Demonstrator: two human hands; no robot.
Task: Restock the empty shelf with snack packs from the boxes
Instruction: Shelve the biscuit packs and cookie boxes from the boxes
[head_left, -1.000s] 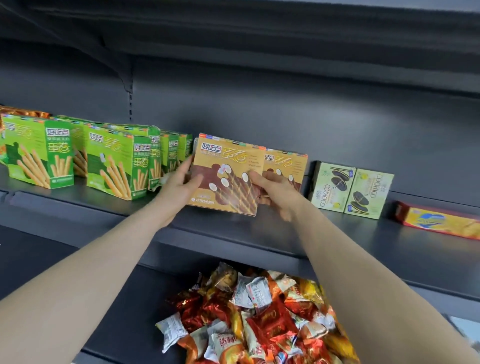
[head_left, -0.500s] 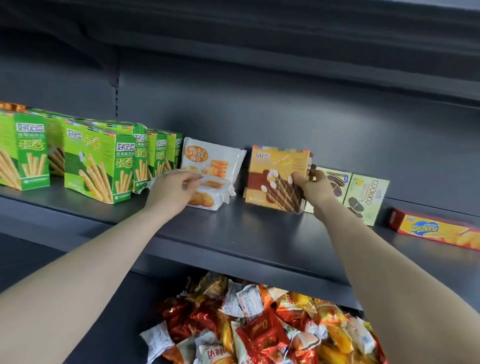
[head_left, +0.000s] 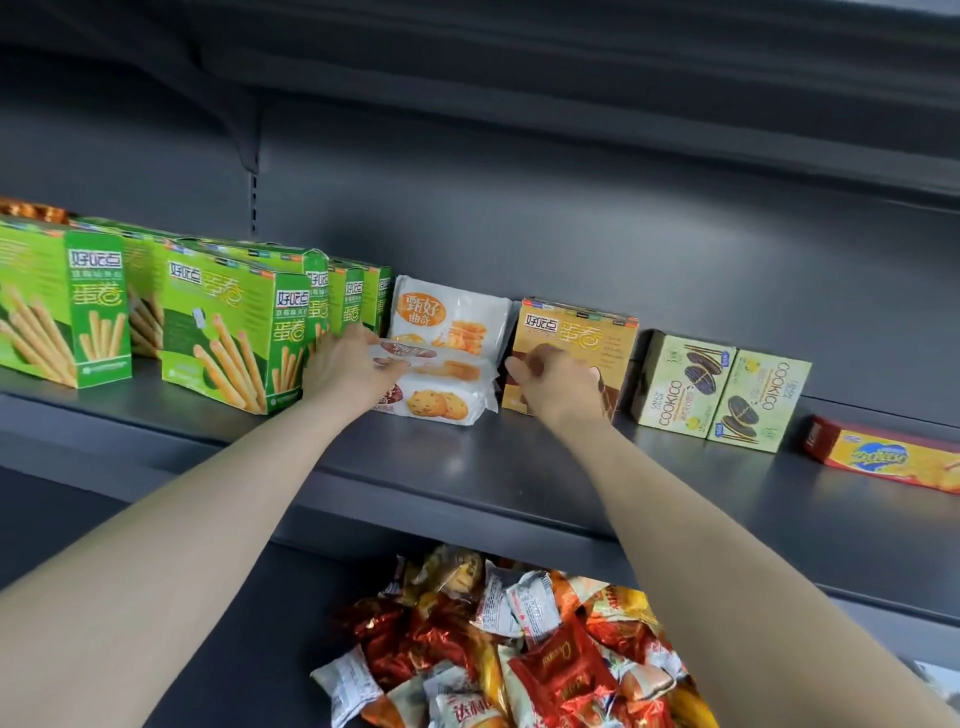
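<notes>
Position: I face the shelf (head_left: 467, 467) with both bare arms raised to it.

Left hand (head_left: 353, 374): fingers stretched out fairly straight and laid over the 9 o'clock end of the lying cookie packs (head_left: 447, 402), touching the wrapper. These white packs lie flat, one on the other, near the middle of the shelf. An upright cookie pack (head_left: 452, 317) of the same white kind stands just behind them at 12 o'clock, leaning toward the back panel (head_left: 571, 218).

Right hand (head_left: 558, 384): fingers curled, thumb pointing toward 9 o'clock, held at the lower front face of the brown egg-roll box (head_left: 582, 332). I cannot tell whether the fingers grip the box or only sit against it. The box stands upright on the shelf, just beside the cookie packs at their 3 o'clock.

Other stock on the same shelf: green egg-roll boxes (head_left: 228, 332) stand in rows at 9 o'clock of the cookie packs, the nearest touching or nearly touching my left hand. Two Cookico boxes (head_left: 722, 389) stand side by side at 3 o'clock of the brown box, apart from it. A red and yellow box (head_left: 888, 457) lies flat farther toward 3 o'clock, cut by the frame edge.

Lower shelf (head_left: 234, 649), at 6 o'clock: a loose pile of wrapped sweets (head_left: 498, 639) in red, orange and white wrappers.
</notes>
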